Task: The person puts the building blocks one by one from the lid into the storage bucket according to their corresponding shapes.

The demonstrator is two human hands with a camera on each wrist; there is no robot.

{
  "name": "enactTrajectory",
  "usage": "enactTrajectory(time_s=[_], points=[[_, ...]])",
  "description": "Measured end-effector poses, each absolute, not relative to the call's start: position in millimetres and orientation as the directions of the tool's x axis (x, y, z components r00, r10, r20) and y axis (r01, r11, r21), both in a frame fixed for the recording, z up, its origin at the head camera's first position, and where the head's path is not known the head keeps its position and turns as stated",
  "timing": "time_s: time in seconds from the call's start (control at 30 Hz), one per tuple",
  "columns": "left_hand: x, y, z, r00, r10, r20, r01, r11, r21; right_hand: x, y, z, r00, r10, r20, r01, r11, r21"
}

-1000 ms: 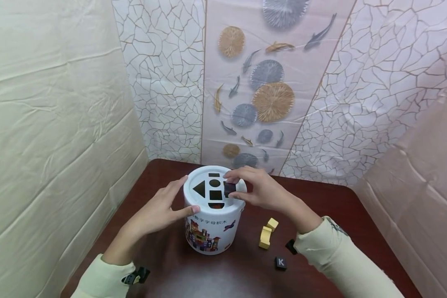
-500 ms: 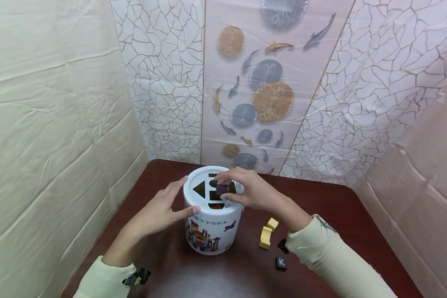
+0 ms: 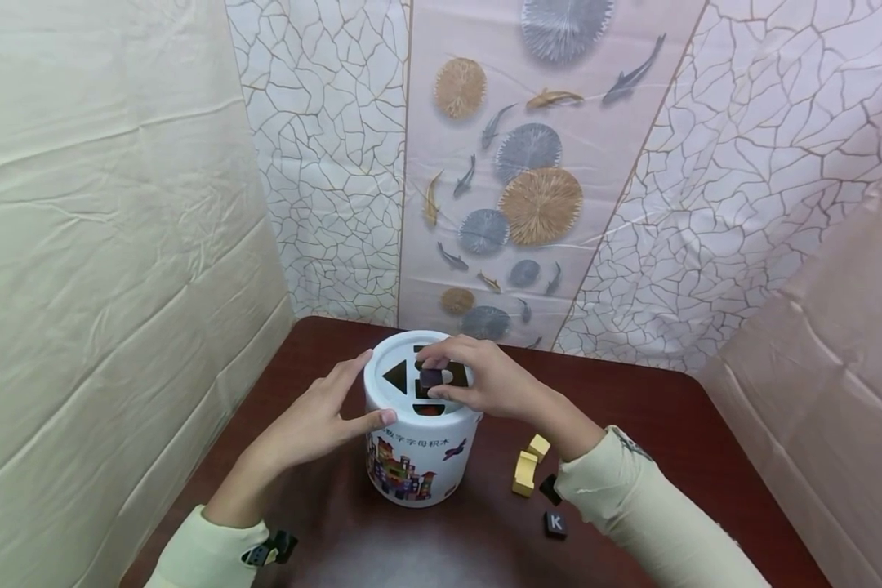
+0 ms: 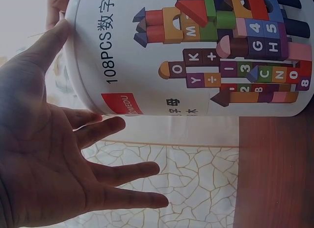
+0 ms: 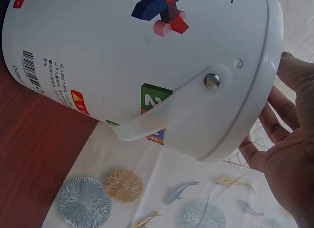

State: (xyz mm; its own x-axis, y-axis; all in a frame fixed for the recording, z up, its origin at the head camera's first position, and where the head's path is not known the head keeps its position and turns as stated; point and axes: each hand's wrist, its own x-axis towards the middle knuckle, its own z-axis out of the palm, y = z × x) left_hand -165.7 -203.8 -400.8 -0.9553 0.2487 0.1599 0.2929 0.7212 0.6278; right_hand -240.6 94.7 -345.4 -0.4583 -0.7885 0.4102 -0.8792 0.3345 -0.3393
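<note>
A white toy-block bucket (image 3: 419, 457) stands upright on the table, its lid (image 3: 384, 347) cut with a triangle and other shaped holes. My left hand (image 3: 319, 416) touches the lid's rim on the left with thumb and index finger, the other fingers spread out straight in the left wrist view. Over the lid's middle holes, my right hand (image 3: 488, 377) pinches a small dark block (image 3: 430, 378) between thumb and fingers. In the right wrist view the bucket hides that block. Right of the bucket lie two yellow blocks (image 3: 524, 474) and a black block (image 3: 554, 524) marked K.
The dark red-brown table (image 3: 625, 408) is enclosed by a cream cloth (image 3: 118, 286) on the left and a patterned cloth (image 3: 323, 180) behind. A white handle (image 5: 147, 125) hangs at the bucket's side.
My right hand has moved left with the dark block, from the lid's right-hand hole to over its middle holes. My left hand stays at the rim.
</note>
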Motion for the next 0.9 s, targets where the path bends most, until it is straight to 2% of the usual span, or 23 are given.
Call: enactTrajectory(time_s=[0.7,0.9], points=[[-166.0,-204.3,-405.3,-0.957,0.243,0.157,0.286,0.722,0.630,-239.6,90.3,-351.0,-0.449,-0.798,0.402,-0.882,0.323,-0.343],[-166.0,-204.2,-405.3,-0.957,0.240,0.162,0.287,0.721,0.630,-239.5,92.6,-352.1,-0.451,-0.774,0.445,-0.888,0.336,-0.314]])
